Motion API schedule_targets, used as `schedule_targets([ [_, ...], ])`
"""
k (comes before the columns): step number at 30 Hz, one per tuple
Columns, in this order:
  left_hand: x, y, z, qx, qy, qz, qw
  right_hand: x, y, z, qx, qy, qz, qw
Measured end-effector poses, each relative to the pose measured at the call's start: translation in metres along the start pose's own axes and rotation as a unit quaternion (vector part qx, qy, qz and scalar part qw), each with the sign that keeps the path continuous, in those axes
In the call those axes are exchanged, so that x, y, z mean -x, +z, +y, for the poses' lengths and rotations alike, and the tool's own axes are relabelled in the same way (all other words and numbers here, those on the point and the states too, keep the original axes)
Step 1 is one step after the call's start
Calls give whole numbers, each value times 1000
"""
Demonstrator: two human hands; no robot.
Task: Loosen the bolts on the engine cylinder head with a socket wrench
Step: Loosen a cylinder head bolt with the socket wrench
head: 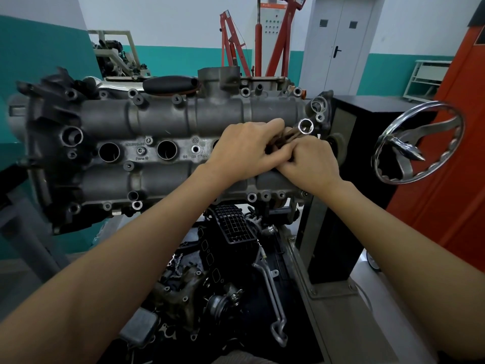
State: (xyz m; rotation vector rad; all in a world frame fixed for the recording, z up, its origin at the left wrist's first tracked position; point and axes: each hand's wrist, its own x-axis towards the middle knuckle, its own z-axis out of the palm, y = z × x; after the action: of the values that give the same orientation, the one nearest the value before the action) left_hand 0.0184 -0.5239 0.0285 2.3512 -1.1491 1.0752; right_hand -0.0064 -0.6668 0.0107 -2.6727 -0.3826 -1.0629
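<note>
reaching forward with both arms stretched out, you have your hands meeting over the right end of the engine head point(162, 119). your left hand point(244, 151) lies palm down, fingers curled around the brownish handle of the wrench point(291, 134). your right hand point(309, 164) presses in just beside it, fingers folded onto the same handle. the wrench's shiny socket end point(306, 126) pokes out past your knuckles, tilted up. a chrome handwheel point(417, 143) stands to the right.
</note>
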Motion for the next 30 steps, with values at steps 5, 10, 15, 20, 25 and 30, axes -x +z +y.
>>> schedule_targets([
  [5,1,0,2,2,17,4,1000,-1,0,0,-3,-4,-7,1000],
  [10,1,1,0,-23,-3,-6,1000,0,-1,-1,-20,-4,-18,1000],
  [15,0,1,0,-33,-18,-9,999,2,-1,-2,-34,-5,15,999],
  [20,-1,1,0,-27,-17,-10,999,1,0,-1,-17,2,8,1000],
  [25,-1,0,2,-7,-17,-9,1000,3,-3,-3,-25,-5,17,1000],
  [30,0,1,2,-12,-24,-9,1000,3,-4,-6,-30,-7,11,999],
])
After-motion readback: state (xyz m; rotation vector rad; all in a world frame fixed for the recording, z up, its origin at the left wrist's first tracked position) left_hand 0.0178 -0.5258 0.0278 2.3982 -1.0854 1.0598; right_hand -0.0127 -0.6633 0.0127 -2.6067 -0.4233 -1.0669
